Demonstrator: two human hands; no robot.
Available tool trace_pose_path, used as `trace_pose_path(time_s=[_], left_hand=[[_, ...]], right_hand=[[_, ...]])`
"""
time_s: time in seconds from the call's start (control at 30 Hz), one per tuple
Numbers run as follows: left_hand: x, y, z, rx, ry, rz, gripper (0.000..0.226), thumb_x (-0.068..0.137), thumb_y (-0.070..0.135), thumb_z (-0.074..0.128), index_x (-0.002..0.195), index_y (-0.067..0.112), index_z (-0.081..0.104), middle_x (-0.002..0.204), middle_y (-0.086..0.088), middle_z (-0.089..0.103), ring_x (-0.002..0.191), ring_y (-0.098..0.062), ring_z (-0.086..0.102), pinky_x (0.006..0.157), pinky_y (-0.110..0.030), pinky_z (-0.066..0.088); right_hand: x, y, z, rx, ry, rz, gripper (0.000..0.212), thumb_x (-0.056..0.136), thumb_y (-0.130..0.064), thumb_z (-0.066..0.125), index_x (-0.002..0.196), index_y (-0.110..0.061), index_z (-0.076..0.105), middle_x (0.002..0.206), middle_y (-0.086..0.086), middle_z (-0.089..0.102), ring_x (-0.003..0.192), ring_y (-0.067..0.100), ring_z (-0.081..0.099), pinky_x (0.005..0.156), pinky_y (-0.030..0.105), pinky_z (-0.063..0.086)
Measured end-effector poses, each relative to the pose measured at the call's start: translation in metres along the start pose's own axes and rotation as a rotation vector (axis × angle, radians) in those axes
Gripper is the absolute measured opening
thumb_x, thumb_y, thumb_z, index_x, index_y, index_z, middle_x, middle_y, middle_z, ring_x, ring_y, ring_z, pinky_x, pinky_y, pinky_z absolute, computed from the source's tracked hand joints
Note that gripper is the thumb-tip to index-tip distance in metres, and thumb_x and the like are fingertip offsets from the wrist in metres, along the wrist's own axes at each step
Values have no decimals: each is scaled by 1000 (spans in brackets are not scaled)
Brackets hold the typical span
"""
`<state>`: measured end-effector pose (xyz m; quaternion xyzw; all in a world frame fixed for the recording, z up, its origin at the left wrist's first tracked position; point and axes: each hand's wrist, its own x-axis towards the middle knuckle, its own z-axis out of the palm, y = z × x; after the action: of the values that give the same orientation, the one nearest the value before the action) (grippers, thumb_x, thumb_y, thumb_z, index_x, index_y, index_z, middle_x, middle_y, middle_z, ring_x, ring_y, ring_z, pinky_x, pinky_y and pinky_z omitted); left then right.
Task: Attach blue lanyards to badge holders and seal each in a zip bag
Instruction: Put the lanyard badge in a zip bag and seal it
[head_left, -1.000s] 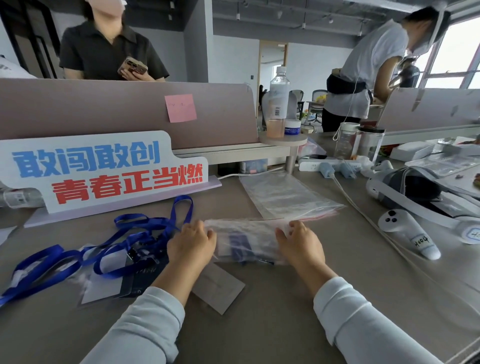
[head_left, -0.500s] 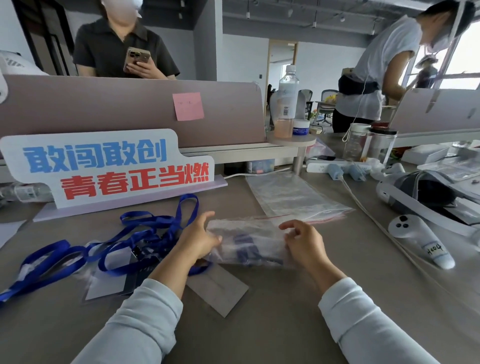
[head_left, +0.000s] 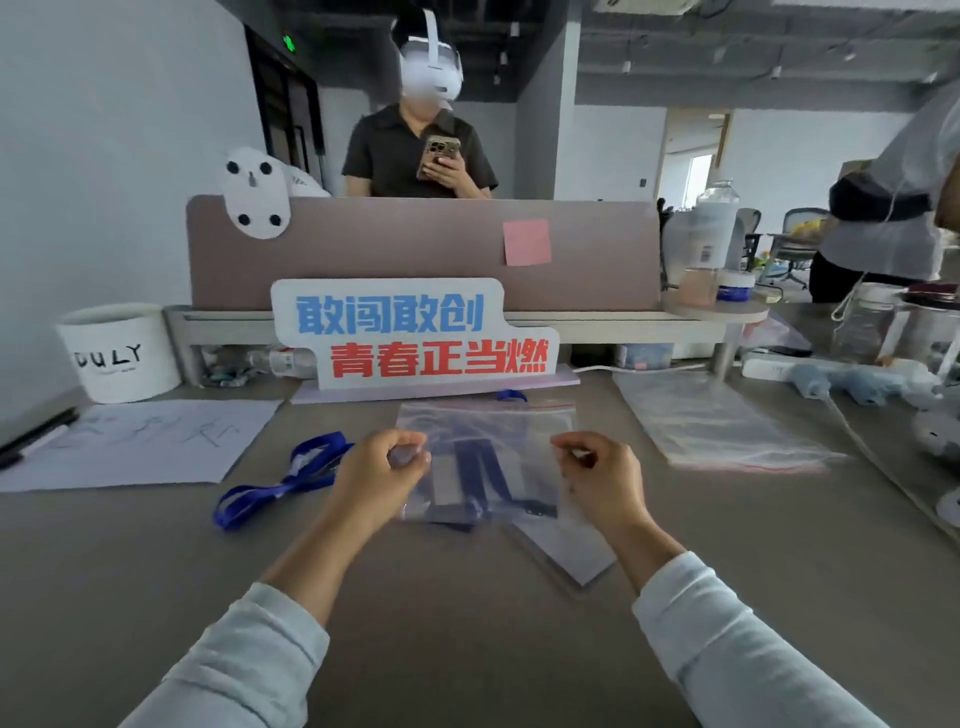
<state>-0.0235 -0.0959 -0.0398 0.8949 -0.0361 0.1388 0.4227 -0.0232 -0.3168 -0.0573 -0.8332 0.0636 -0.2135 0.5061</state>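
Both grips pinched tight: my left hand (head_left: 382, 480) and right hand (head_left: 605, 486) hold the clear red-striped plastic zip bag (head_left: 491, 431) by its sides.

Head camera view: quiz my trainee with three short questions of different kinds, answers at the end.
1. True or false: the left hand and the right hand each pinch a side of the zip bag.
2. Where does the loose blue lanyard lie relative to that bag? A to its left; B to its right; C on top of it.
3. Fill in: the bag's zip strip is ___ in colour.
Key: 1 true; 2 A; 3 red.
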Motion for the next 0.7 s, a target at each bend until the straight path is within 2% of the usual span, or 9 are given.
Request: trace_pose_path(time_s=[0.1, 0.23, 0.33, 0.4, 0.53, 0.7], left_hand=[[-18, -31, -58, 95, 122, -35, 27, 88, 21, 59, 115, 18, 59, 113, 6, 60, 92, -7, 53, 76, -21, 42], [-42, -76, -132, 192, 280, -130, 29, 86, 13, 60, 115, 13, 60, 113, 0, 63, 91, -16, 58, 79, -25, 42], [-63, -111, -176, 227, 352, -229, 30, 84, 8, 61, 113, 12, 62, 112, -5, 65, 92, -24, 61, 81, -26, 42], [-78, -132, -197, 254, 380, -302, 31, 83, 9, 61, 113, 13, 63, 109, -5, 66, 87, -23, 59, 78, -25, 41], [-102, -167, -226, 291, 420, -425, 34, 80, 12, 65, 114, 14, 64, 111, -5, 67, 99, -25, 61, 78, -24, 39], [-117, -191, -246, 328, 430, -500, 34, 81, 11, 64, 115, 10, 63, 113, -10, 66, 103, -28, 60, 74, -20, 34]], right_hand=[[-19, -36, 50, -1, -139, -79, 13, 90, -16, 59, 97, -14, 70, 88, -2, 65, 80, 13, 60, 71, 19, 43], [-49, -78, 120, 61, -332, -164, 18, 93, -14, 54, 105, -15, 67, 87, -2, 62, 78, 15, 59, 71, 22, 47], [-73, -107, 166, 84, -513, -158, 26, 92, -8, 52, 115, -13, 62, 94, -1, 60, 80, 16, 58, 71, 24, 49], [-89, -122, 191, 72, -599, -172, 31, 90, -4, 51, 120, -11, 59, 100, 0, 60, 85, 16, 59, 75, 25, 50], [-112, -137, 236, 54, -686, -215, 36, 89, -1, 51, 124, -8, 58, 115, 11, 64, 97, 26, 63, 89, 35, 52], [-128, -145, 277, 40, -739, -256, 37, 89, -1, 53, 126, -6, 56, 121, 9, 61, 106, 20, 59, 86, 22, 47]])
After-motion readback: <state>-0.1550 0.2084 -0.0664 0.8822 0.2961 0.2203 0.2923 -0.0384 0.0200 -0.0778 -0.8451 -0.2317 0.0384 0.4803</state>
